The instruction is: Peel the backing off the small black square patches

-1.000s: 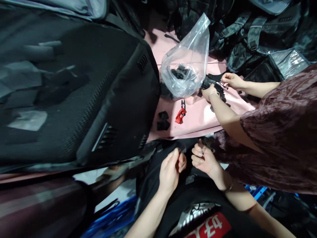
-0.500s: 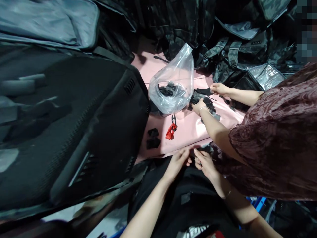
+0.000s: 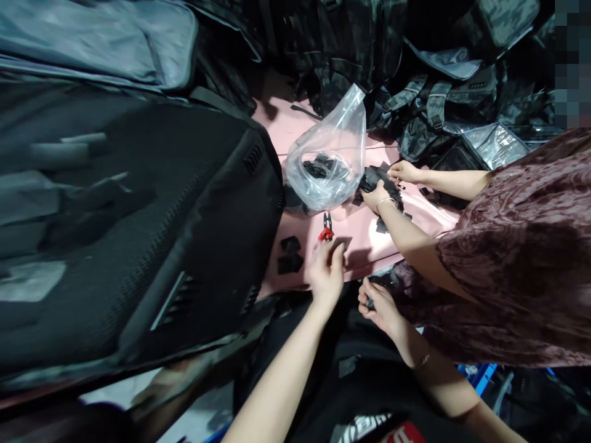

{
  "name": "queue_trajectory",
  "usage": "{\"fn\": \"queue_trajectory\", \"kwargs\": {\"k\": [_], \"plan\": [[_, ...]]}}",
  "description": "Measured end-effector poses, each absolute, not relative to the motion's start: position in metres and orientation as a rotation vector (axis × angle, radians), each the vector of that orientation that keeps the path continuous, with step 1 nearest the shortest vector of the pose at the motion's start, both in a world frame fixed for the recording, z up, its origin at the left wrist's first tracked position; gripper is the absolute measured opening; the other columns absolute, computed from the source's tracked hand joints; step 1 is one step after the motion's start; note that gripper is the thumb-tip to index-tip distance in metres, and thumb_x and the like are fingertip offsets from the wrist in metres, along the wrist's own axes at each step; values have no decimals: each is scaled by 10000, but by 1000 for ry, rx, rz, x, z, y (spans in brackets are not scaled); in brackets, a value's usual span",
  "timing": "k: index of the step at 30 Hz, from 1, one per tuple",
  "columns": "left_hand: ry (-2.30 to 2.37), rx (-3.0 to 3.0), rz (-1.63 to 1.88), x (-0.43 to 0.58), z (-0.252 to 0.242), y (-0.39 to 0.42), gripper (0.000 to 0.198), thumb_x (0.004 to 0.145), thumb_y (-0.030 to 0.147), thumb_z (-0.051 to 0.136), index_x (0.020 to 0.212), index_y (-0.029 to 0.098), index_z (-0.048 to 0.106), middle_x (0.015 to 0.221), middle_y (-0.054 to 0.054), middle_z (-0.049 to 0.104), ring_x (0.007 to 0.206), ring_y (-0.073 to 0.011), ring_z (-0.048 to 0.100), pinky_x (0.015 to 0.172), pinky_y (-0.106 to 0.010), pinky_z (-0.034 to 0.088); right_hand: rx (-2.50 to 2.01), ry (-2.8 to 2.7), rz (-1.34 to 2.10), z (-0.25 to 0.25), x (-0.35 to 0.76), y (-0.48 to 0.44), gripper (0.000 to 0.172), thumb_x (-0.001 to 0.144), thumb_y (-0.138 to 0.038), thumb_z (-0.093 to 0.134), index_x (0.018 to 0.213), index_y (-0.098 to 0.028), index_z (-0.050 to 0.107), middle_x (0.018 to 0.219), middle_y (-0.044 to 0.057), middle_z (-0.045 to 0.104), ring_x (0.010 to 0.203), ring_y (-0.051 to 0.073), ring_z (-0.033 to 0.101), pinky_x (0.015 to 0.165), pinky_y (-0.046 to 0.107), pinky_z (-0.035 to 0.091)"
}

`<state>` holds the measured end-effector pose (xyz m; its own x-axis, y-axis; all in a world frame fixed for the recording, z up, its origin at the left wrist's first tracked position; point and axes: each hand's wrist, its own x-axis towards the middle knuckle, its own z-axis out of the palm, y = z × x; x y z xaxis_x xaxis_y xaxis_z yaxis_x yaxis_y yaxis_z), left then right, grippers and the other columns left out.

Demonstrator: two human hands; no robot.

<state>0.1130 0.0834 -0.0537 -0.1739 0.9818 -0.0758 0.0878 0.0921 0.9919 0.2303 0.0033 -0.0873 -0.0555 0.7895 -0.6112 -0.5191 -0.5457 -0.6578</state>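
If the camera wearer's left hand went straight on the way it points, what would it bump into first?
Most likely the red snips, just beyond the left hand on the pink surface; blur and depth leave unclear whether they already touch.

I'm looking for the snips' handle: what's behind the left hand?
Red-handled snips on a pink surface; their blade end shows, but the left hand covers the lower handle.
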Motion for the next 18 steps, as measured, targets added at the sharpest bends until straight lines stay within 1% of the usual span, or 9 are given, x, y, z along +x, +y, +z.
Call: {"fn": "queue_trajectory", "kwargs": {"k": [3, 6, 7, 9, 11, 12, 13, 15, 18], "plan": [[1427, 1090, 1085, 131, -73, 111, 204, 699, 245, 683, 870, 139, 655, 636, -34, 594, 623, -193, 564, 632, -290, 433, -1279, -339, 1675, -88, 240, 3, 514, 619, -588, 722, 676, -158, 447, 571, -62, 407, 419, 19, 327, 349, 149, 136], [1304, 1101, 966, 130, -87, 90, 247, 739, 315, 644, 897, 128, 677, 656, -49, 638, 521, -165, 540, 568, -287, 438, -1315, -422, 1568, -87, 244, 5, 492, 616, -557, 737, 649, -152, 460, 536, -73, 367, 417, 15, 266, 342, 147, 145], [1251, 1115, 932, 126, -88, 75, 269, 751, 345, 634, 911, 136, 688, 681, -55, 655, 524, -166, 546, 569, -291, 446, -1338, -446, 1554, -87, 243, 7, 485, 616, -558, 735, 653, -147, 479, 524, -75, 361, 413, 14, 255, 339, 148, 145], [1170, 1172, 934, 115, -86, 44, 289, 741, 370, 656, 948, 175, 703, 813, -69, 688, 664, -193, 603, 664, -308, 473, -1380, -480, 1558, -87, 236, 9, 472, 629, -566, 718, 674, -139, 521, 505, -69, 377, 397, 15, 253, 332, 153, 146], [1185, 1243, 1012, 103, -79, 21, 310, 684, 348, 727, 967, 221, 713, 929, -70, 687, 828, -219, 613, 782, -324, 466, -1395, -492, 1597, -85, 224, 10, 444, 665, -556, 693, 681, -136, 549, 513, -49, 425, 378, 13, 264, 326, 160, 149], [1221, 1274, 1053, 97, -76, 14, 317, 656, 326, 756, 958, 237, 720, 944, -69, 684, 856, -225, 608, 809, -327, 459, -1393, -501, 1622, -84, 217, 10, 421, 692, -540, 675, 676, -137, 557, 519, -41, 442, 369, 12, 270, 326, 162, 151], [1267, 1297, 1083, 91, -73, 9, 308, 639, 305, 772, 939, 249, 729, 929, -67, 683, 843, -226, 606, 810, -326, 459, -1390, -514, 1643, -82, 211, 9, 396, 721, -520, 657, 667, -139, 561, 518, -39, 449, 360, 11, 275, 328, 161, 152], [1340, 1334, 1117, 81, -70, 5, 219, 656, 269, 762, 875, 259, 745, 882, -67, 683, 792, -219, 606, 785, -320, 465, -1387, -554, 1685, -78, 200, 7, 368, 773, -489, 615, 655, -146, 557, 475, -50, 420, 338, 12, 281, 334, 159, 152], [1405, 1388, 1165, 70, -71, 2, 94, 712, 238, 710, 795, 257, 749, 865, -67, 686, 802, -216, 615, 789, -312, 468, -1382, -600, 1781, -72, 193, 4, 397, 817, -532, 539, 711, -150, 558, 408, -67, 382, 295, 24, 285, 332, 167, 129]]}}
